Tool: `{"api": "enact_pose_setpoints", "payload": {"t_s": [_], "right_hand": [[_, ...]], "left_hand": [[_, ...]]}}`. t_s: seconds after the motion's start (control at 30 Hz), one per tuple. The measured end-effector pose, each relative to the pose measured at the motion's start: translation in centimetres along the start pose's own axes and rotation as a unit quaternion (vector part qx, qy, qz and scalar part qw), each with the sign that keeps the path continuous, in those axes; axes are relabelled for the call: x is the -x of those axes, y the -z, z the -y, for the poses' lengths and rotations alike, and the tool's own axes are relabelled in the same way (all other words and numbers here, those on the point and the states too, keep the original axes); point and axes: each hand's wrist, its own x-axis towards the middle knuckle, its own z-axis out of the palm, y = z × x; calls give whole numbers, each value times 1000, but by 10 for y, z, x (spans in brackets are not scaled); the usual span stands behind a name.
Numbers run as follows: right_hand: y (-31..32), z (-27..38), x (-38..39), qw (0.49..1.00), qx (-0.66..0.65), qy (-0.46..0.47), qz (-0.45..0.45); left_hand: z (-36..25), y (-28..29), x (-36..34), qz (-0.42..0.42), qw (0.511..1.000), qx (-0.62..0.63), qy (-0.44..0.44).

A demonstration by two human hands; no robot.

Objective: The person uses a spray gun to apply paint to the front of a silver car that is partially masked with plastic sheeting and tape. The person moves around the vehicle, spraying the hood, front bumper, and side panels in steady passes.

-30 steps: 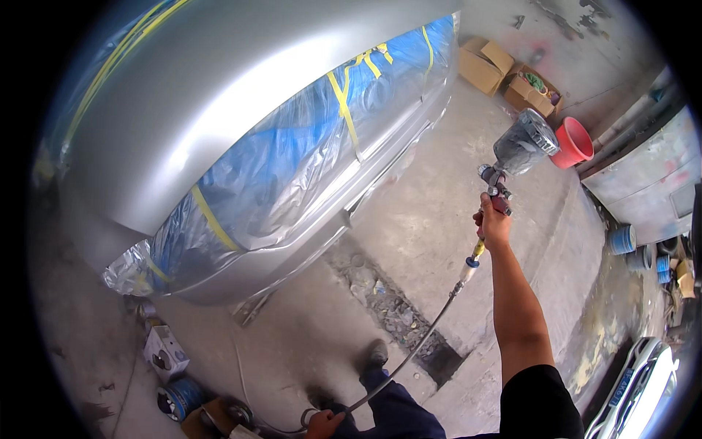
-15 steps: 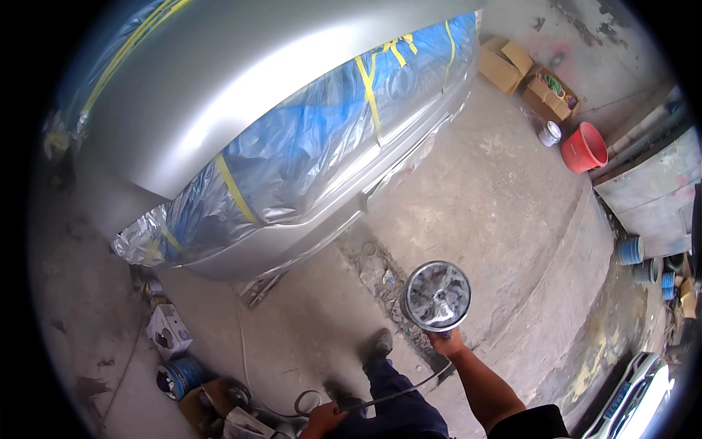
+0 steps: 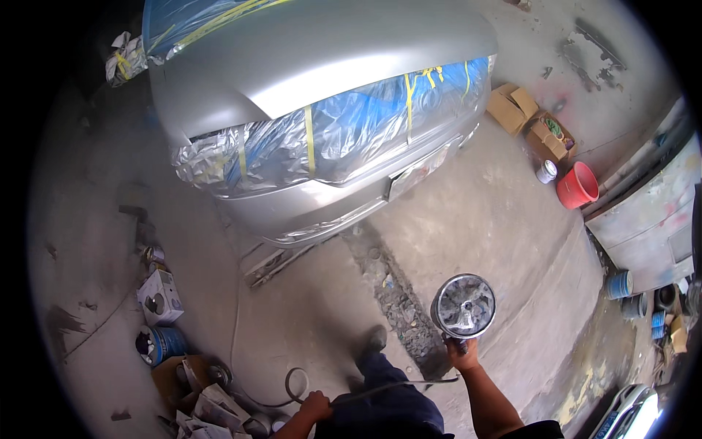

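In my right hand (image 3: 462, 355) is a spray gun (image 3: 464, 307), its round metal-rimmed cup upright and its lid splashed grey. My fingers wrap around the grip below the cup. My left hand (image 3: 316, 404) is closed around a thin grey air hose (image 3: 395, 385), which runs across my legs toward the gun and curls in a loop beside my left hand. Ahead stands a silver car (image 3: 344, 47). Plastic masking film (image 3: 351, 121) with yellow tape strips covers the opening between its upper panel and its bumper (image 3: 281, 217). The gun is apart from the car.
Cardboard boxes (image 3: 510, 108), a white can (image 3: 546, 172) and a red bucket (image 3: 578, 185) stand at the far right. At the lower left are a white box (image 3: 159, 298), a blue can (image 3: 170, 344) and piled papers. A rubble-filled trench (image 3: 404, 314) crosses the floor.
The view has swung, bringing more of the car's left side into sight. In the picture the spray gun sits slightly farther right and lower. Both hands keep their holds.
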Motion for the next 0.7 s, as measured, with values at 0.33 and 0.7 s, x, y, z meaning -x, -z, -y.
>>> {"api": "enact_pose_setpoints", "payload": {"t_s": [0.33,0.7], "right_hand": [[32,36,122,999,-23,-41,13],[62,62,190,994,-59,-62,68]], "left_hand": [[3,-96,112,-14,990,38,132],[-48,-122,153,-118,985,13,123]]}}
